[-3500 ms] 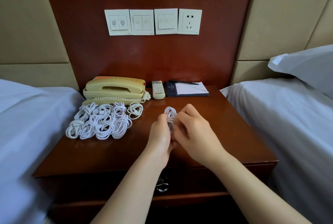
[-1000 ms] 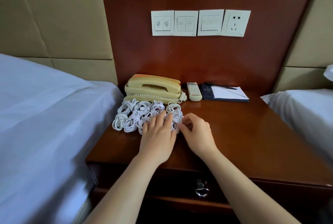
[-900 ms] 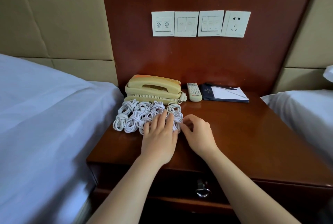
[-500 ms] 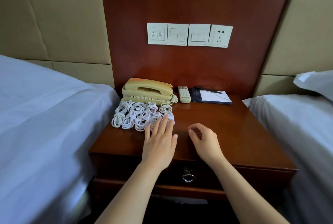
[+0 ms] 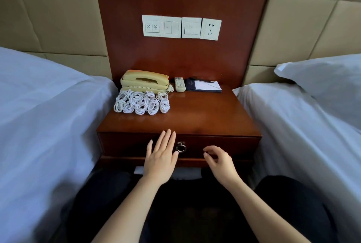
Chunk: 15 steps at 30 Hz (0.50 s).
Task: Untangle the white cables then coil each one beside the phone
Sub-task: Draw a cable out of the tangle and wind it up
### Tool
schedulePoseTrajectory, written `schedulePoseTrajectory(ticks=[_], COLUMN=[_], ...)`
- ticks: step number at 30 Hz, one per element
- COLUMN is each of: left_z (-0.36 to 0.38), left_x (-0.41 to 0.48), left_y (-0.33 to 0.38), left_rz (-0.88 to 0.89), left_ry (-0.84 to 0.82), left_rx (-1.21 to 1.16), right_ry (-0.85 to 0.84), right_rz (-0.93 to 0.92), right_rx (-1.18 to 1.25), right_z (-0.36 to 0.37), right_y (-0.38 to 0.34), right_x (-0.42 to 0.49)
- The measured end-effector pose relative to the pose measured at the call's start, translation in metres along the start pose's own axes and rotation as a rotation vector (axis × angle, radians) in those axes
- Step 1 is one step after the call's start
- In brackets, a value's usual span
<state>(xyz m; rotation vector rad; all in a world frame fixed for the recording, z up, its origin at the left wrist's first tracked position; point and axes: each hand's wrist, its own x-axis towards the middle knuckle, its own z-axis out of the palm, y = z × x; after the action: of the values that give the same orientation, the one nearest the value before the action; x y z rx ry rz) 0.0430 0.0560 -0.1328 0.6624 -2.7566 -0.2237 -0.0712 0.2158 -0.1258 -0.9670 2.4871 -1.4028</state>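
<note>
Head view: we hold nothing, left hand [image 5: 160, 161] with fingers straight, right hand [image 5: 221, 165] with fingers loosely curled, and the coiled white cables [image 5: 141, 103] lie ahead on the counter [image 5: 205, 114], nearer our left.

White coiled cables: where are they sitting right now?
In the head view, the white coiled cables lie clustered on the left rear part of the brown wooden nightstand, directly in front of the beige corded phone.

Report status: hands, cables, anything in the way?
Left hand open, right hand loosely curled, both empty. White cable coils grouped in front of phone. Remote, notepad clear of them.
</note>
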Motion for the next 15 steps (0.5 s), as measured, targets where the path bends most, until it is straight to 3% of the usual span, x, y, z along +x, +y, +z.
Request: schedulePoseTrajectory(ticks=[7,15], left_z=[-0.004,-0.019], left_x=[-0.028,-0.016], left_y=[-0.023,-0.035], left_rz=[-0.078,-0.04], left_ry=[-0.197,-0.084], left_rx=[0.088,0.155], right_ry=[-0.092,-0.133], right_rz=[0.24,0.355], right_rx=[0.115,0.303], right_z=[0.024,0.062], right_y=[0.004,-0.016], right_x=[0.005,0.029])
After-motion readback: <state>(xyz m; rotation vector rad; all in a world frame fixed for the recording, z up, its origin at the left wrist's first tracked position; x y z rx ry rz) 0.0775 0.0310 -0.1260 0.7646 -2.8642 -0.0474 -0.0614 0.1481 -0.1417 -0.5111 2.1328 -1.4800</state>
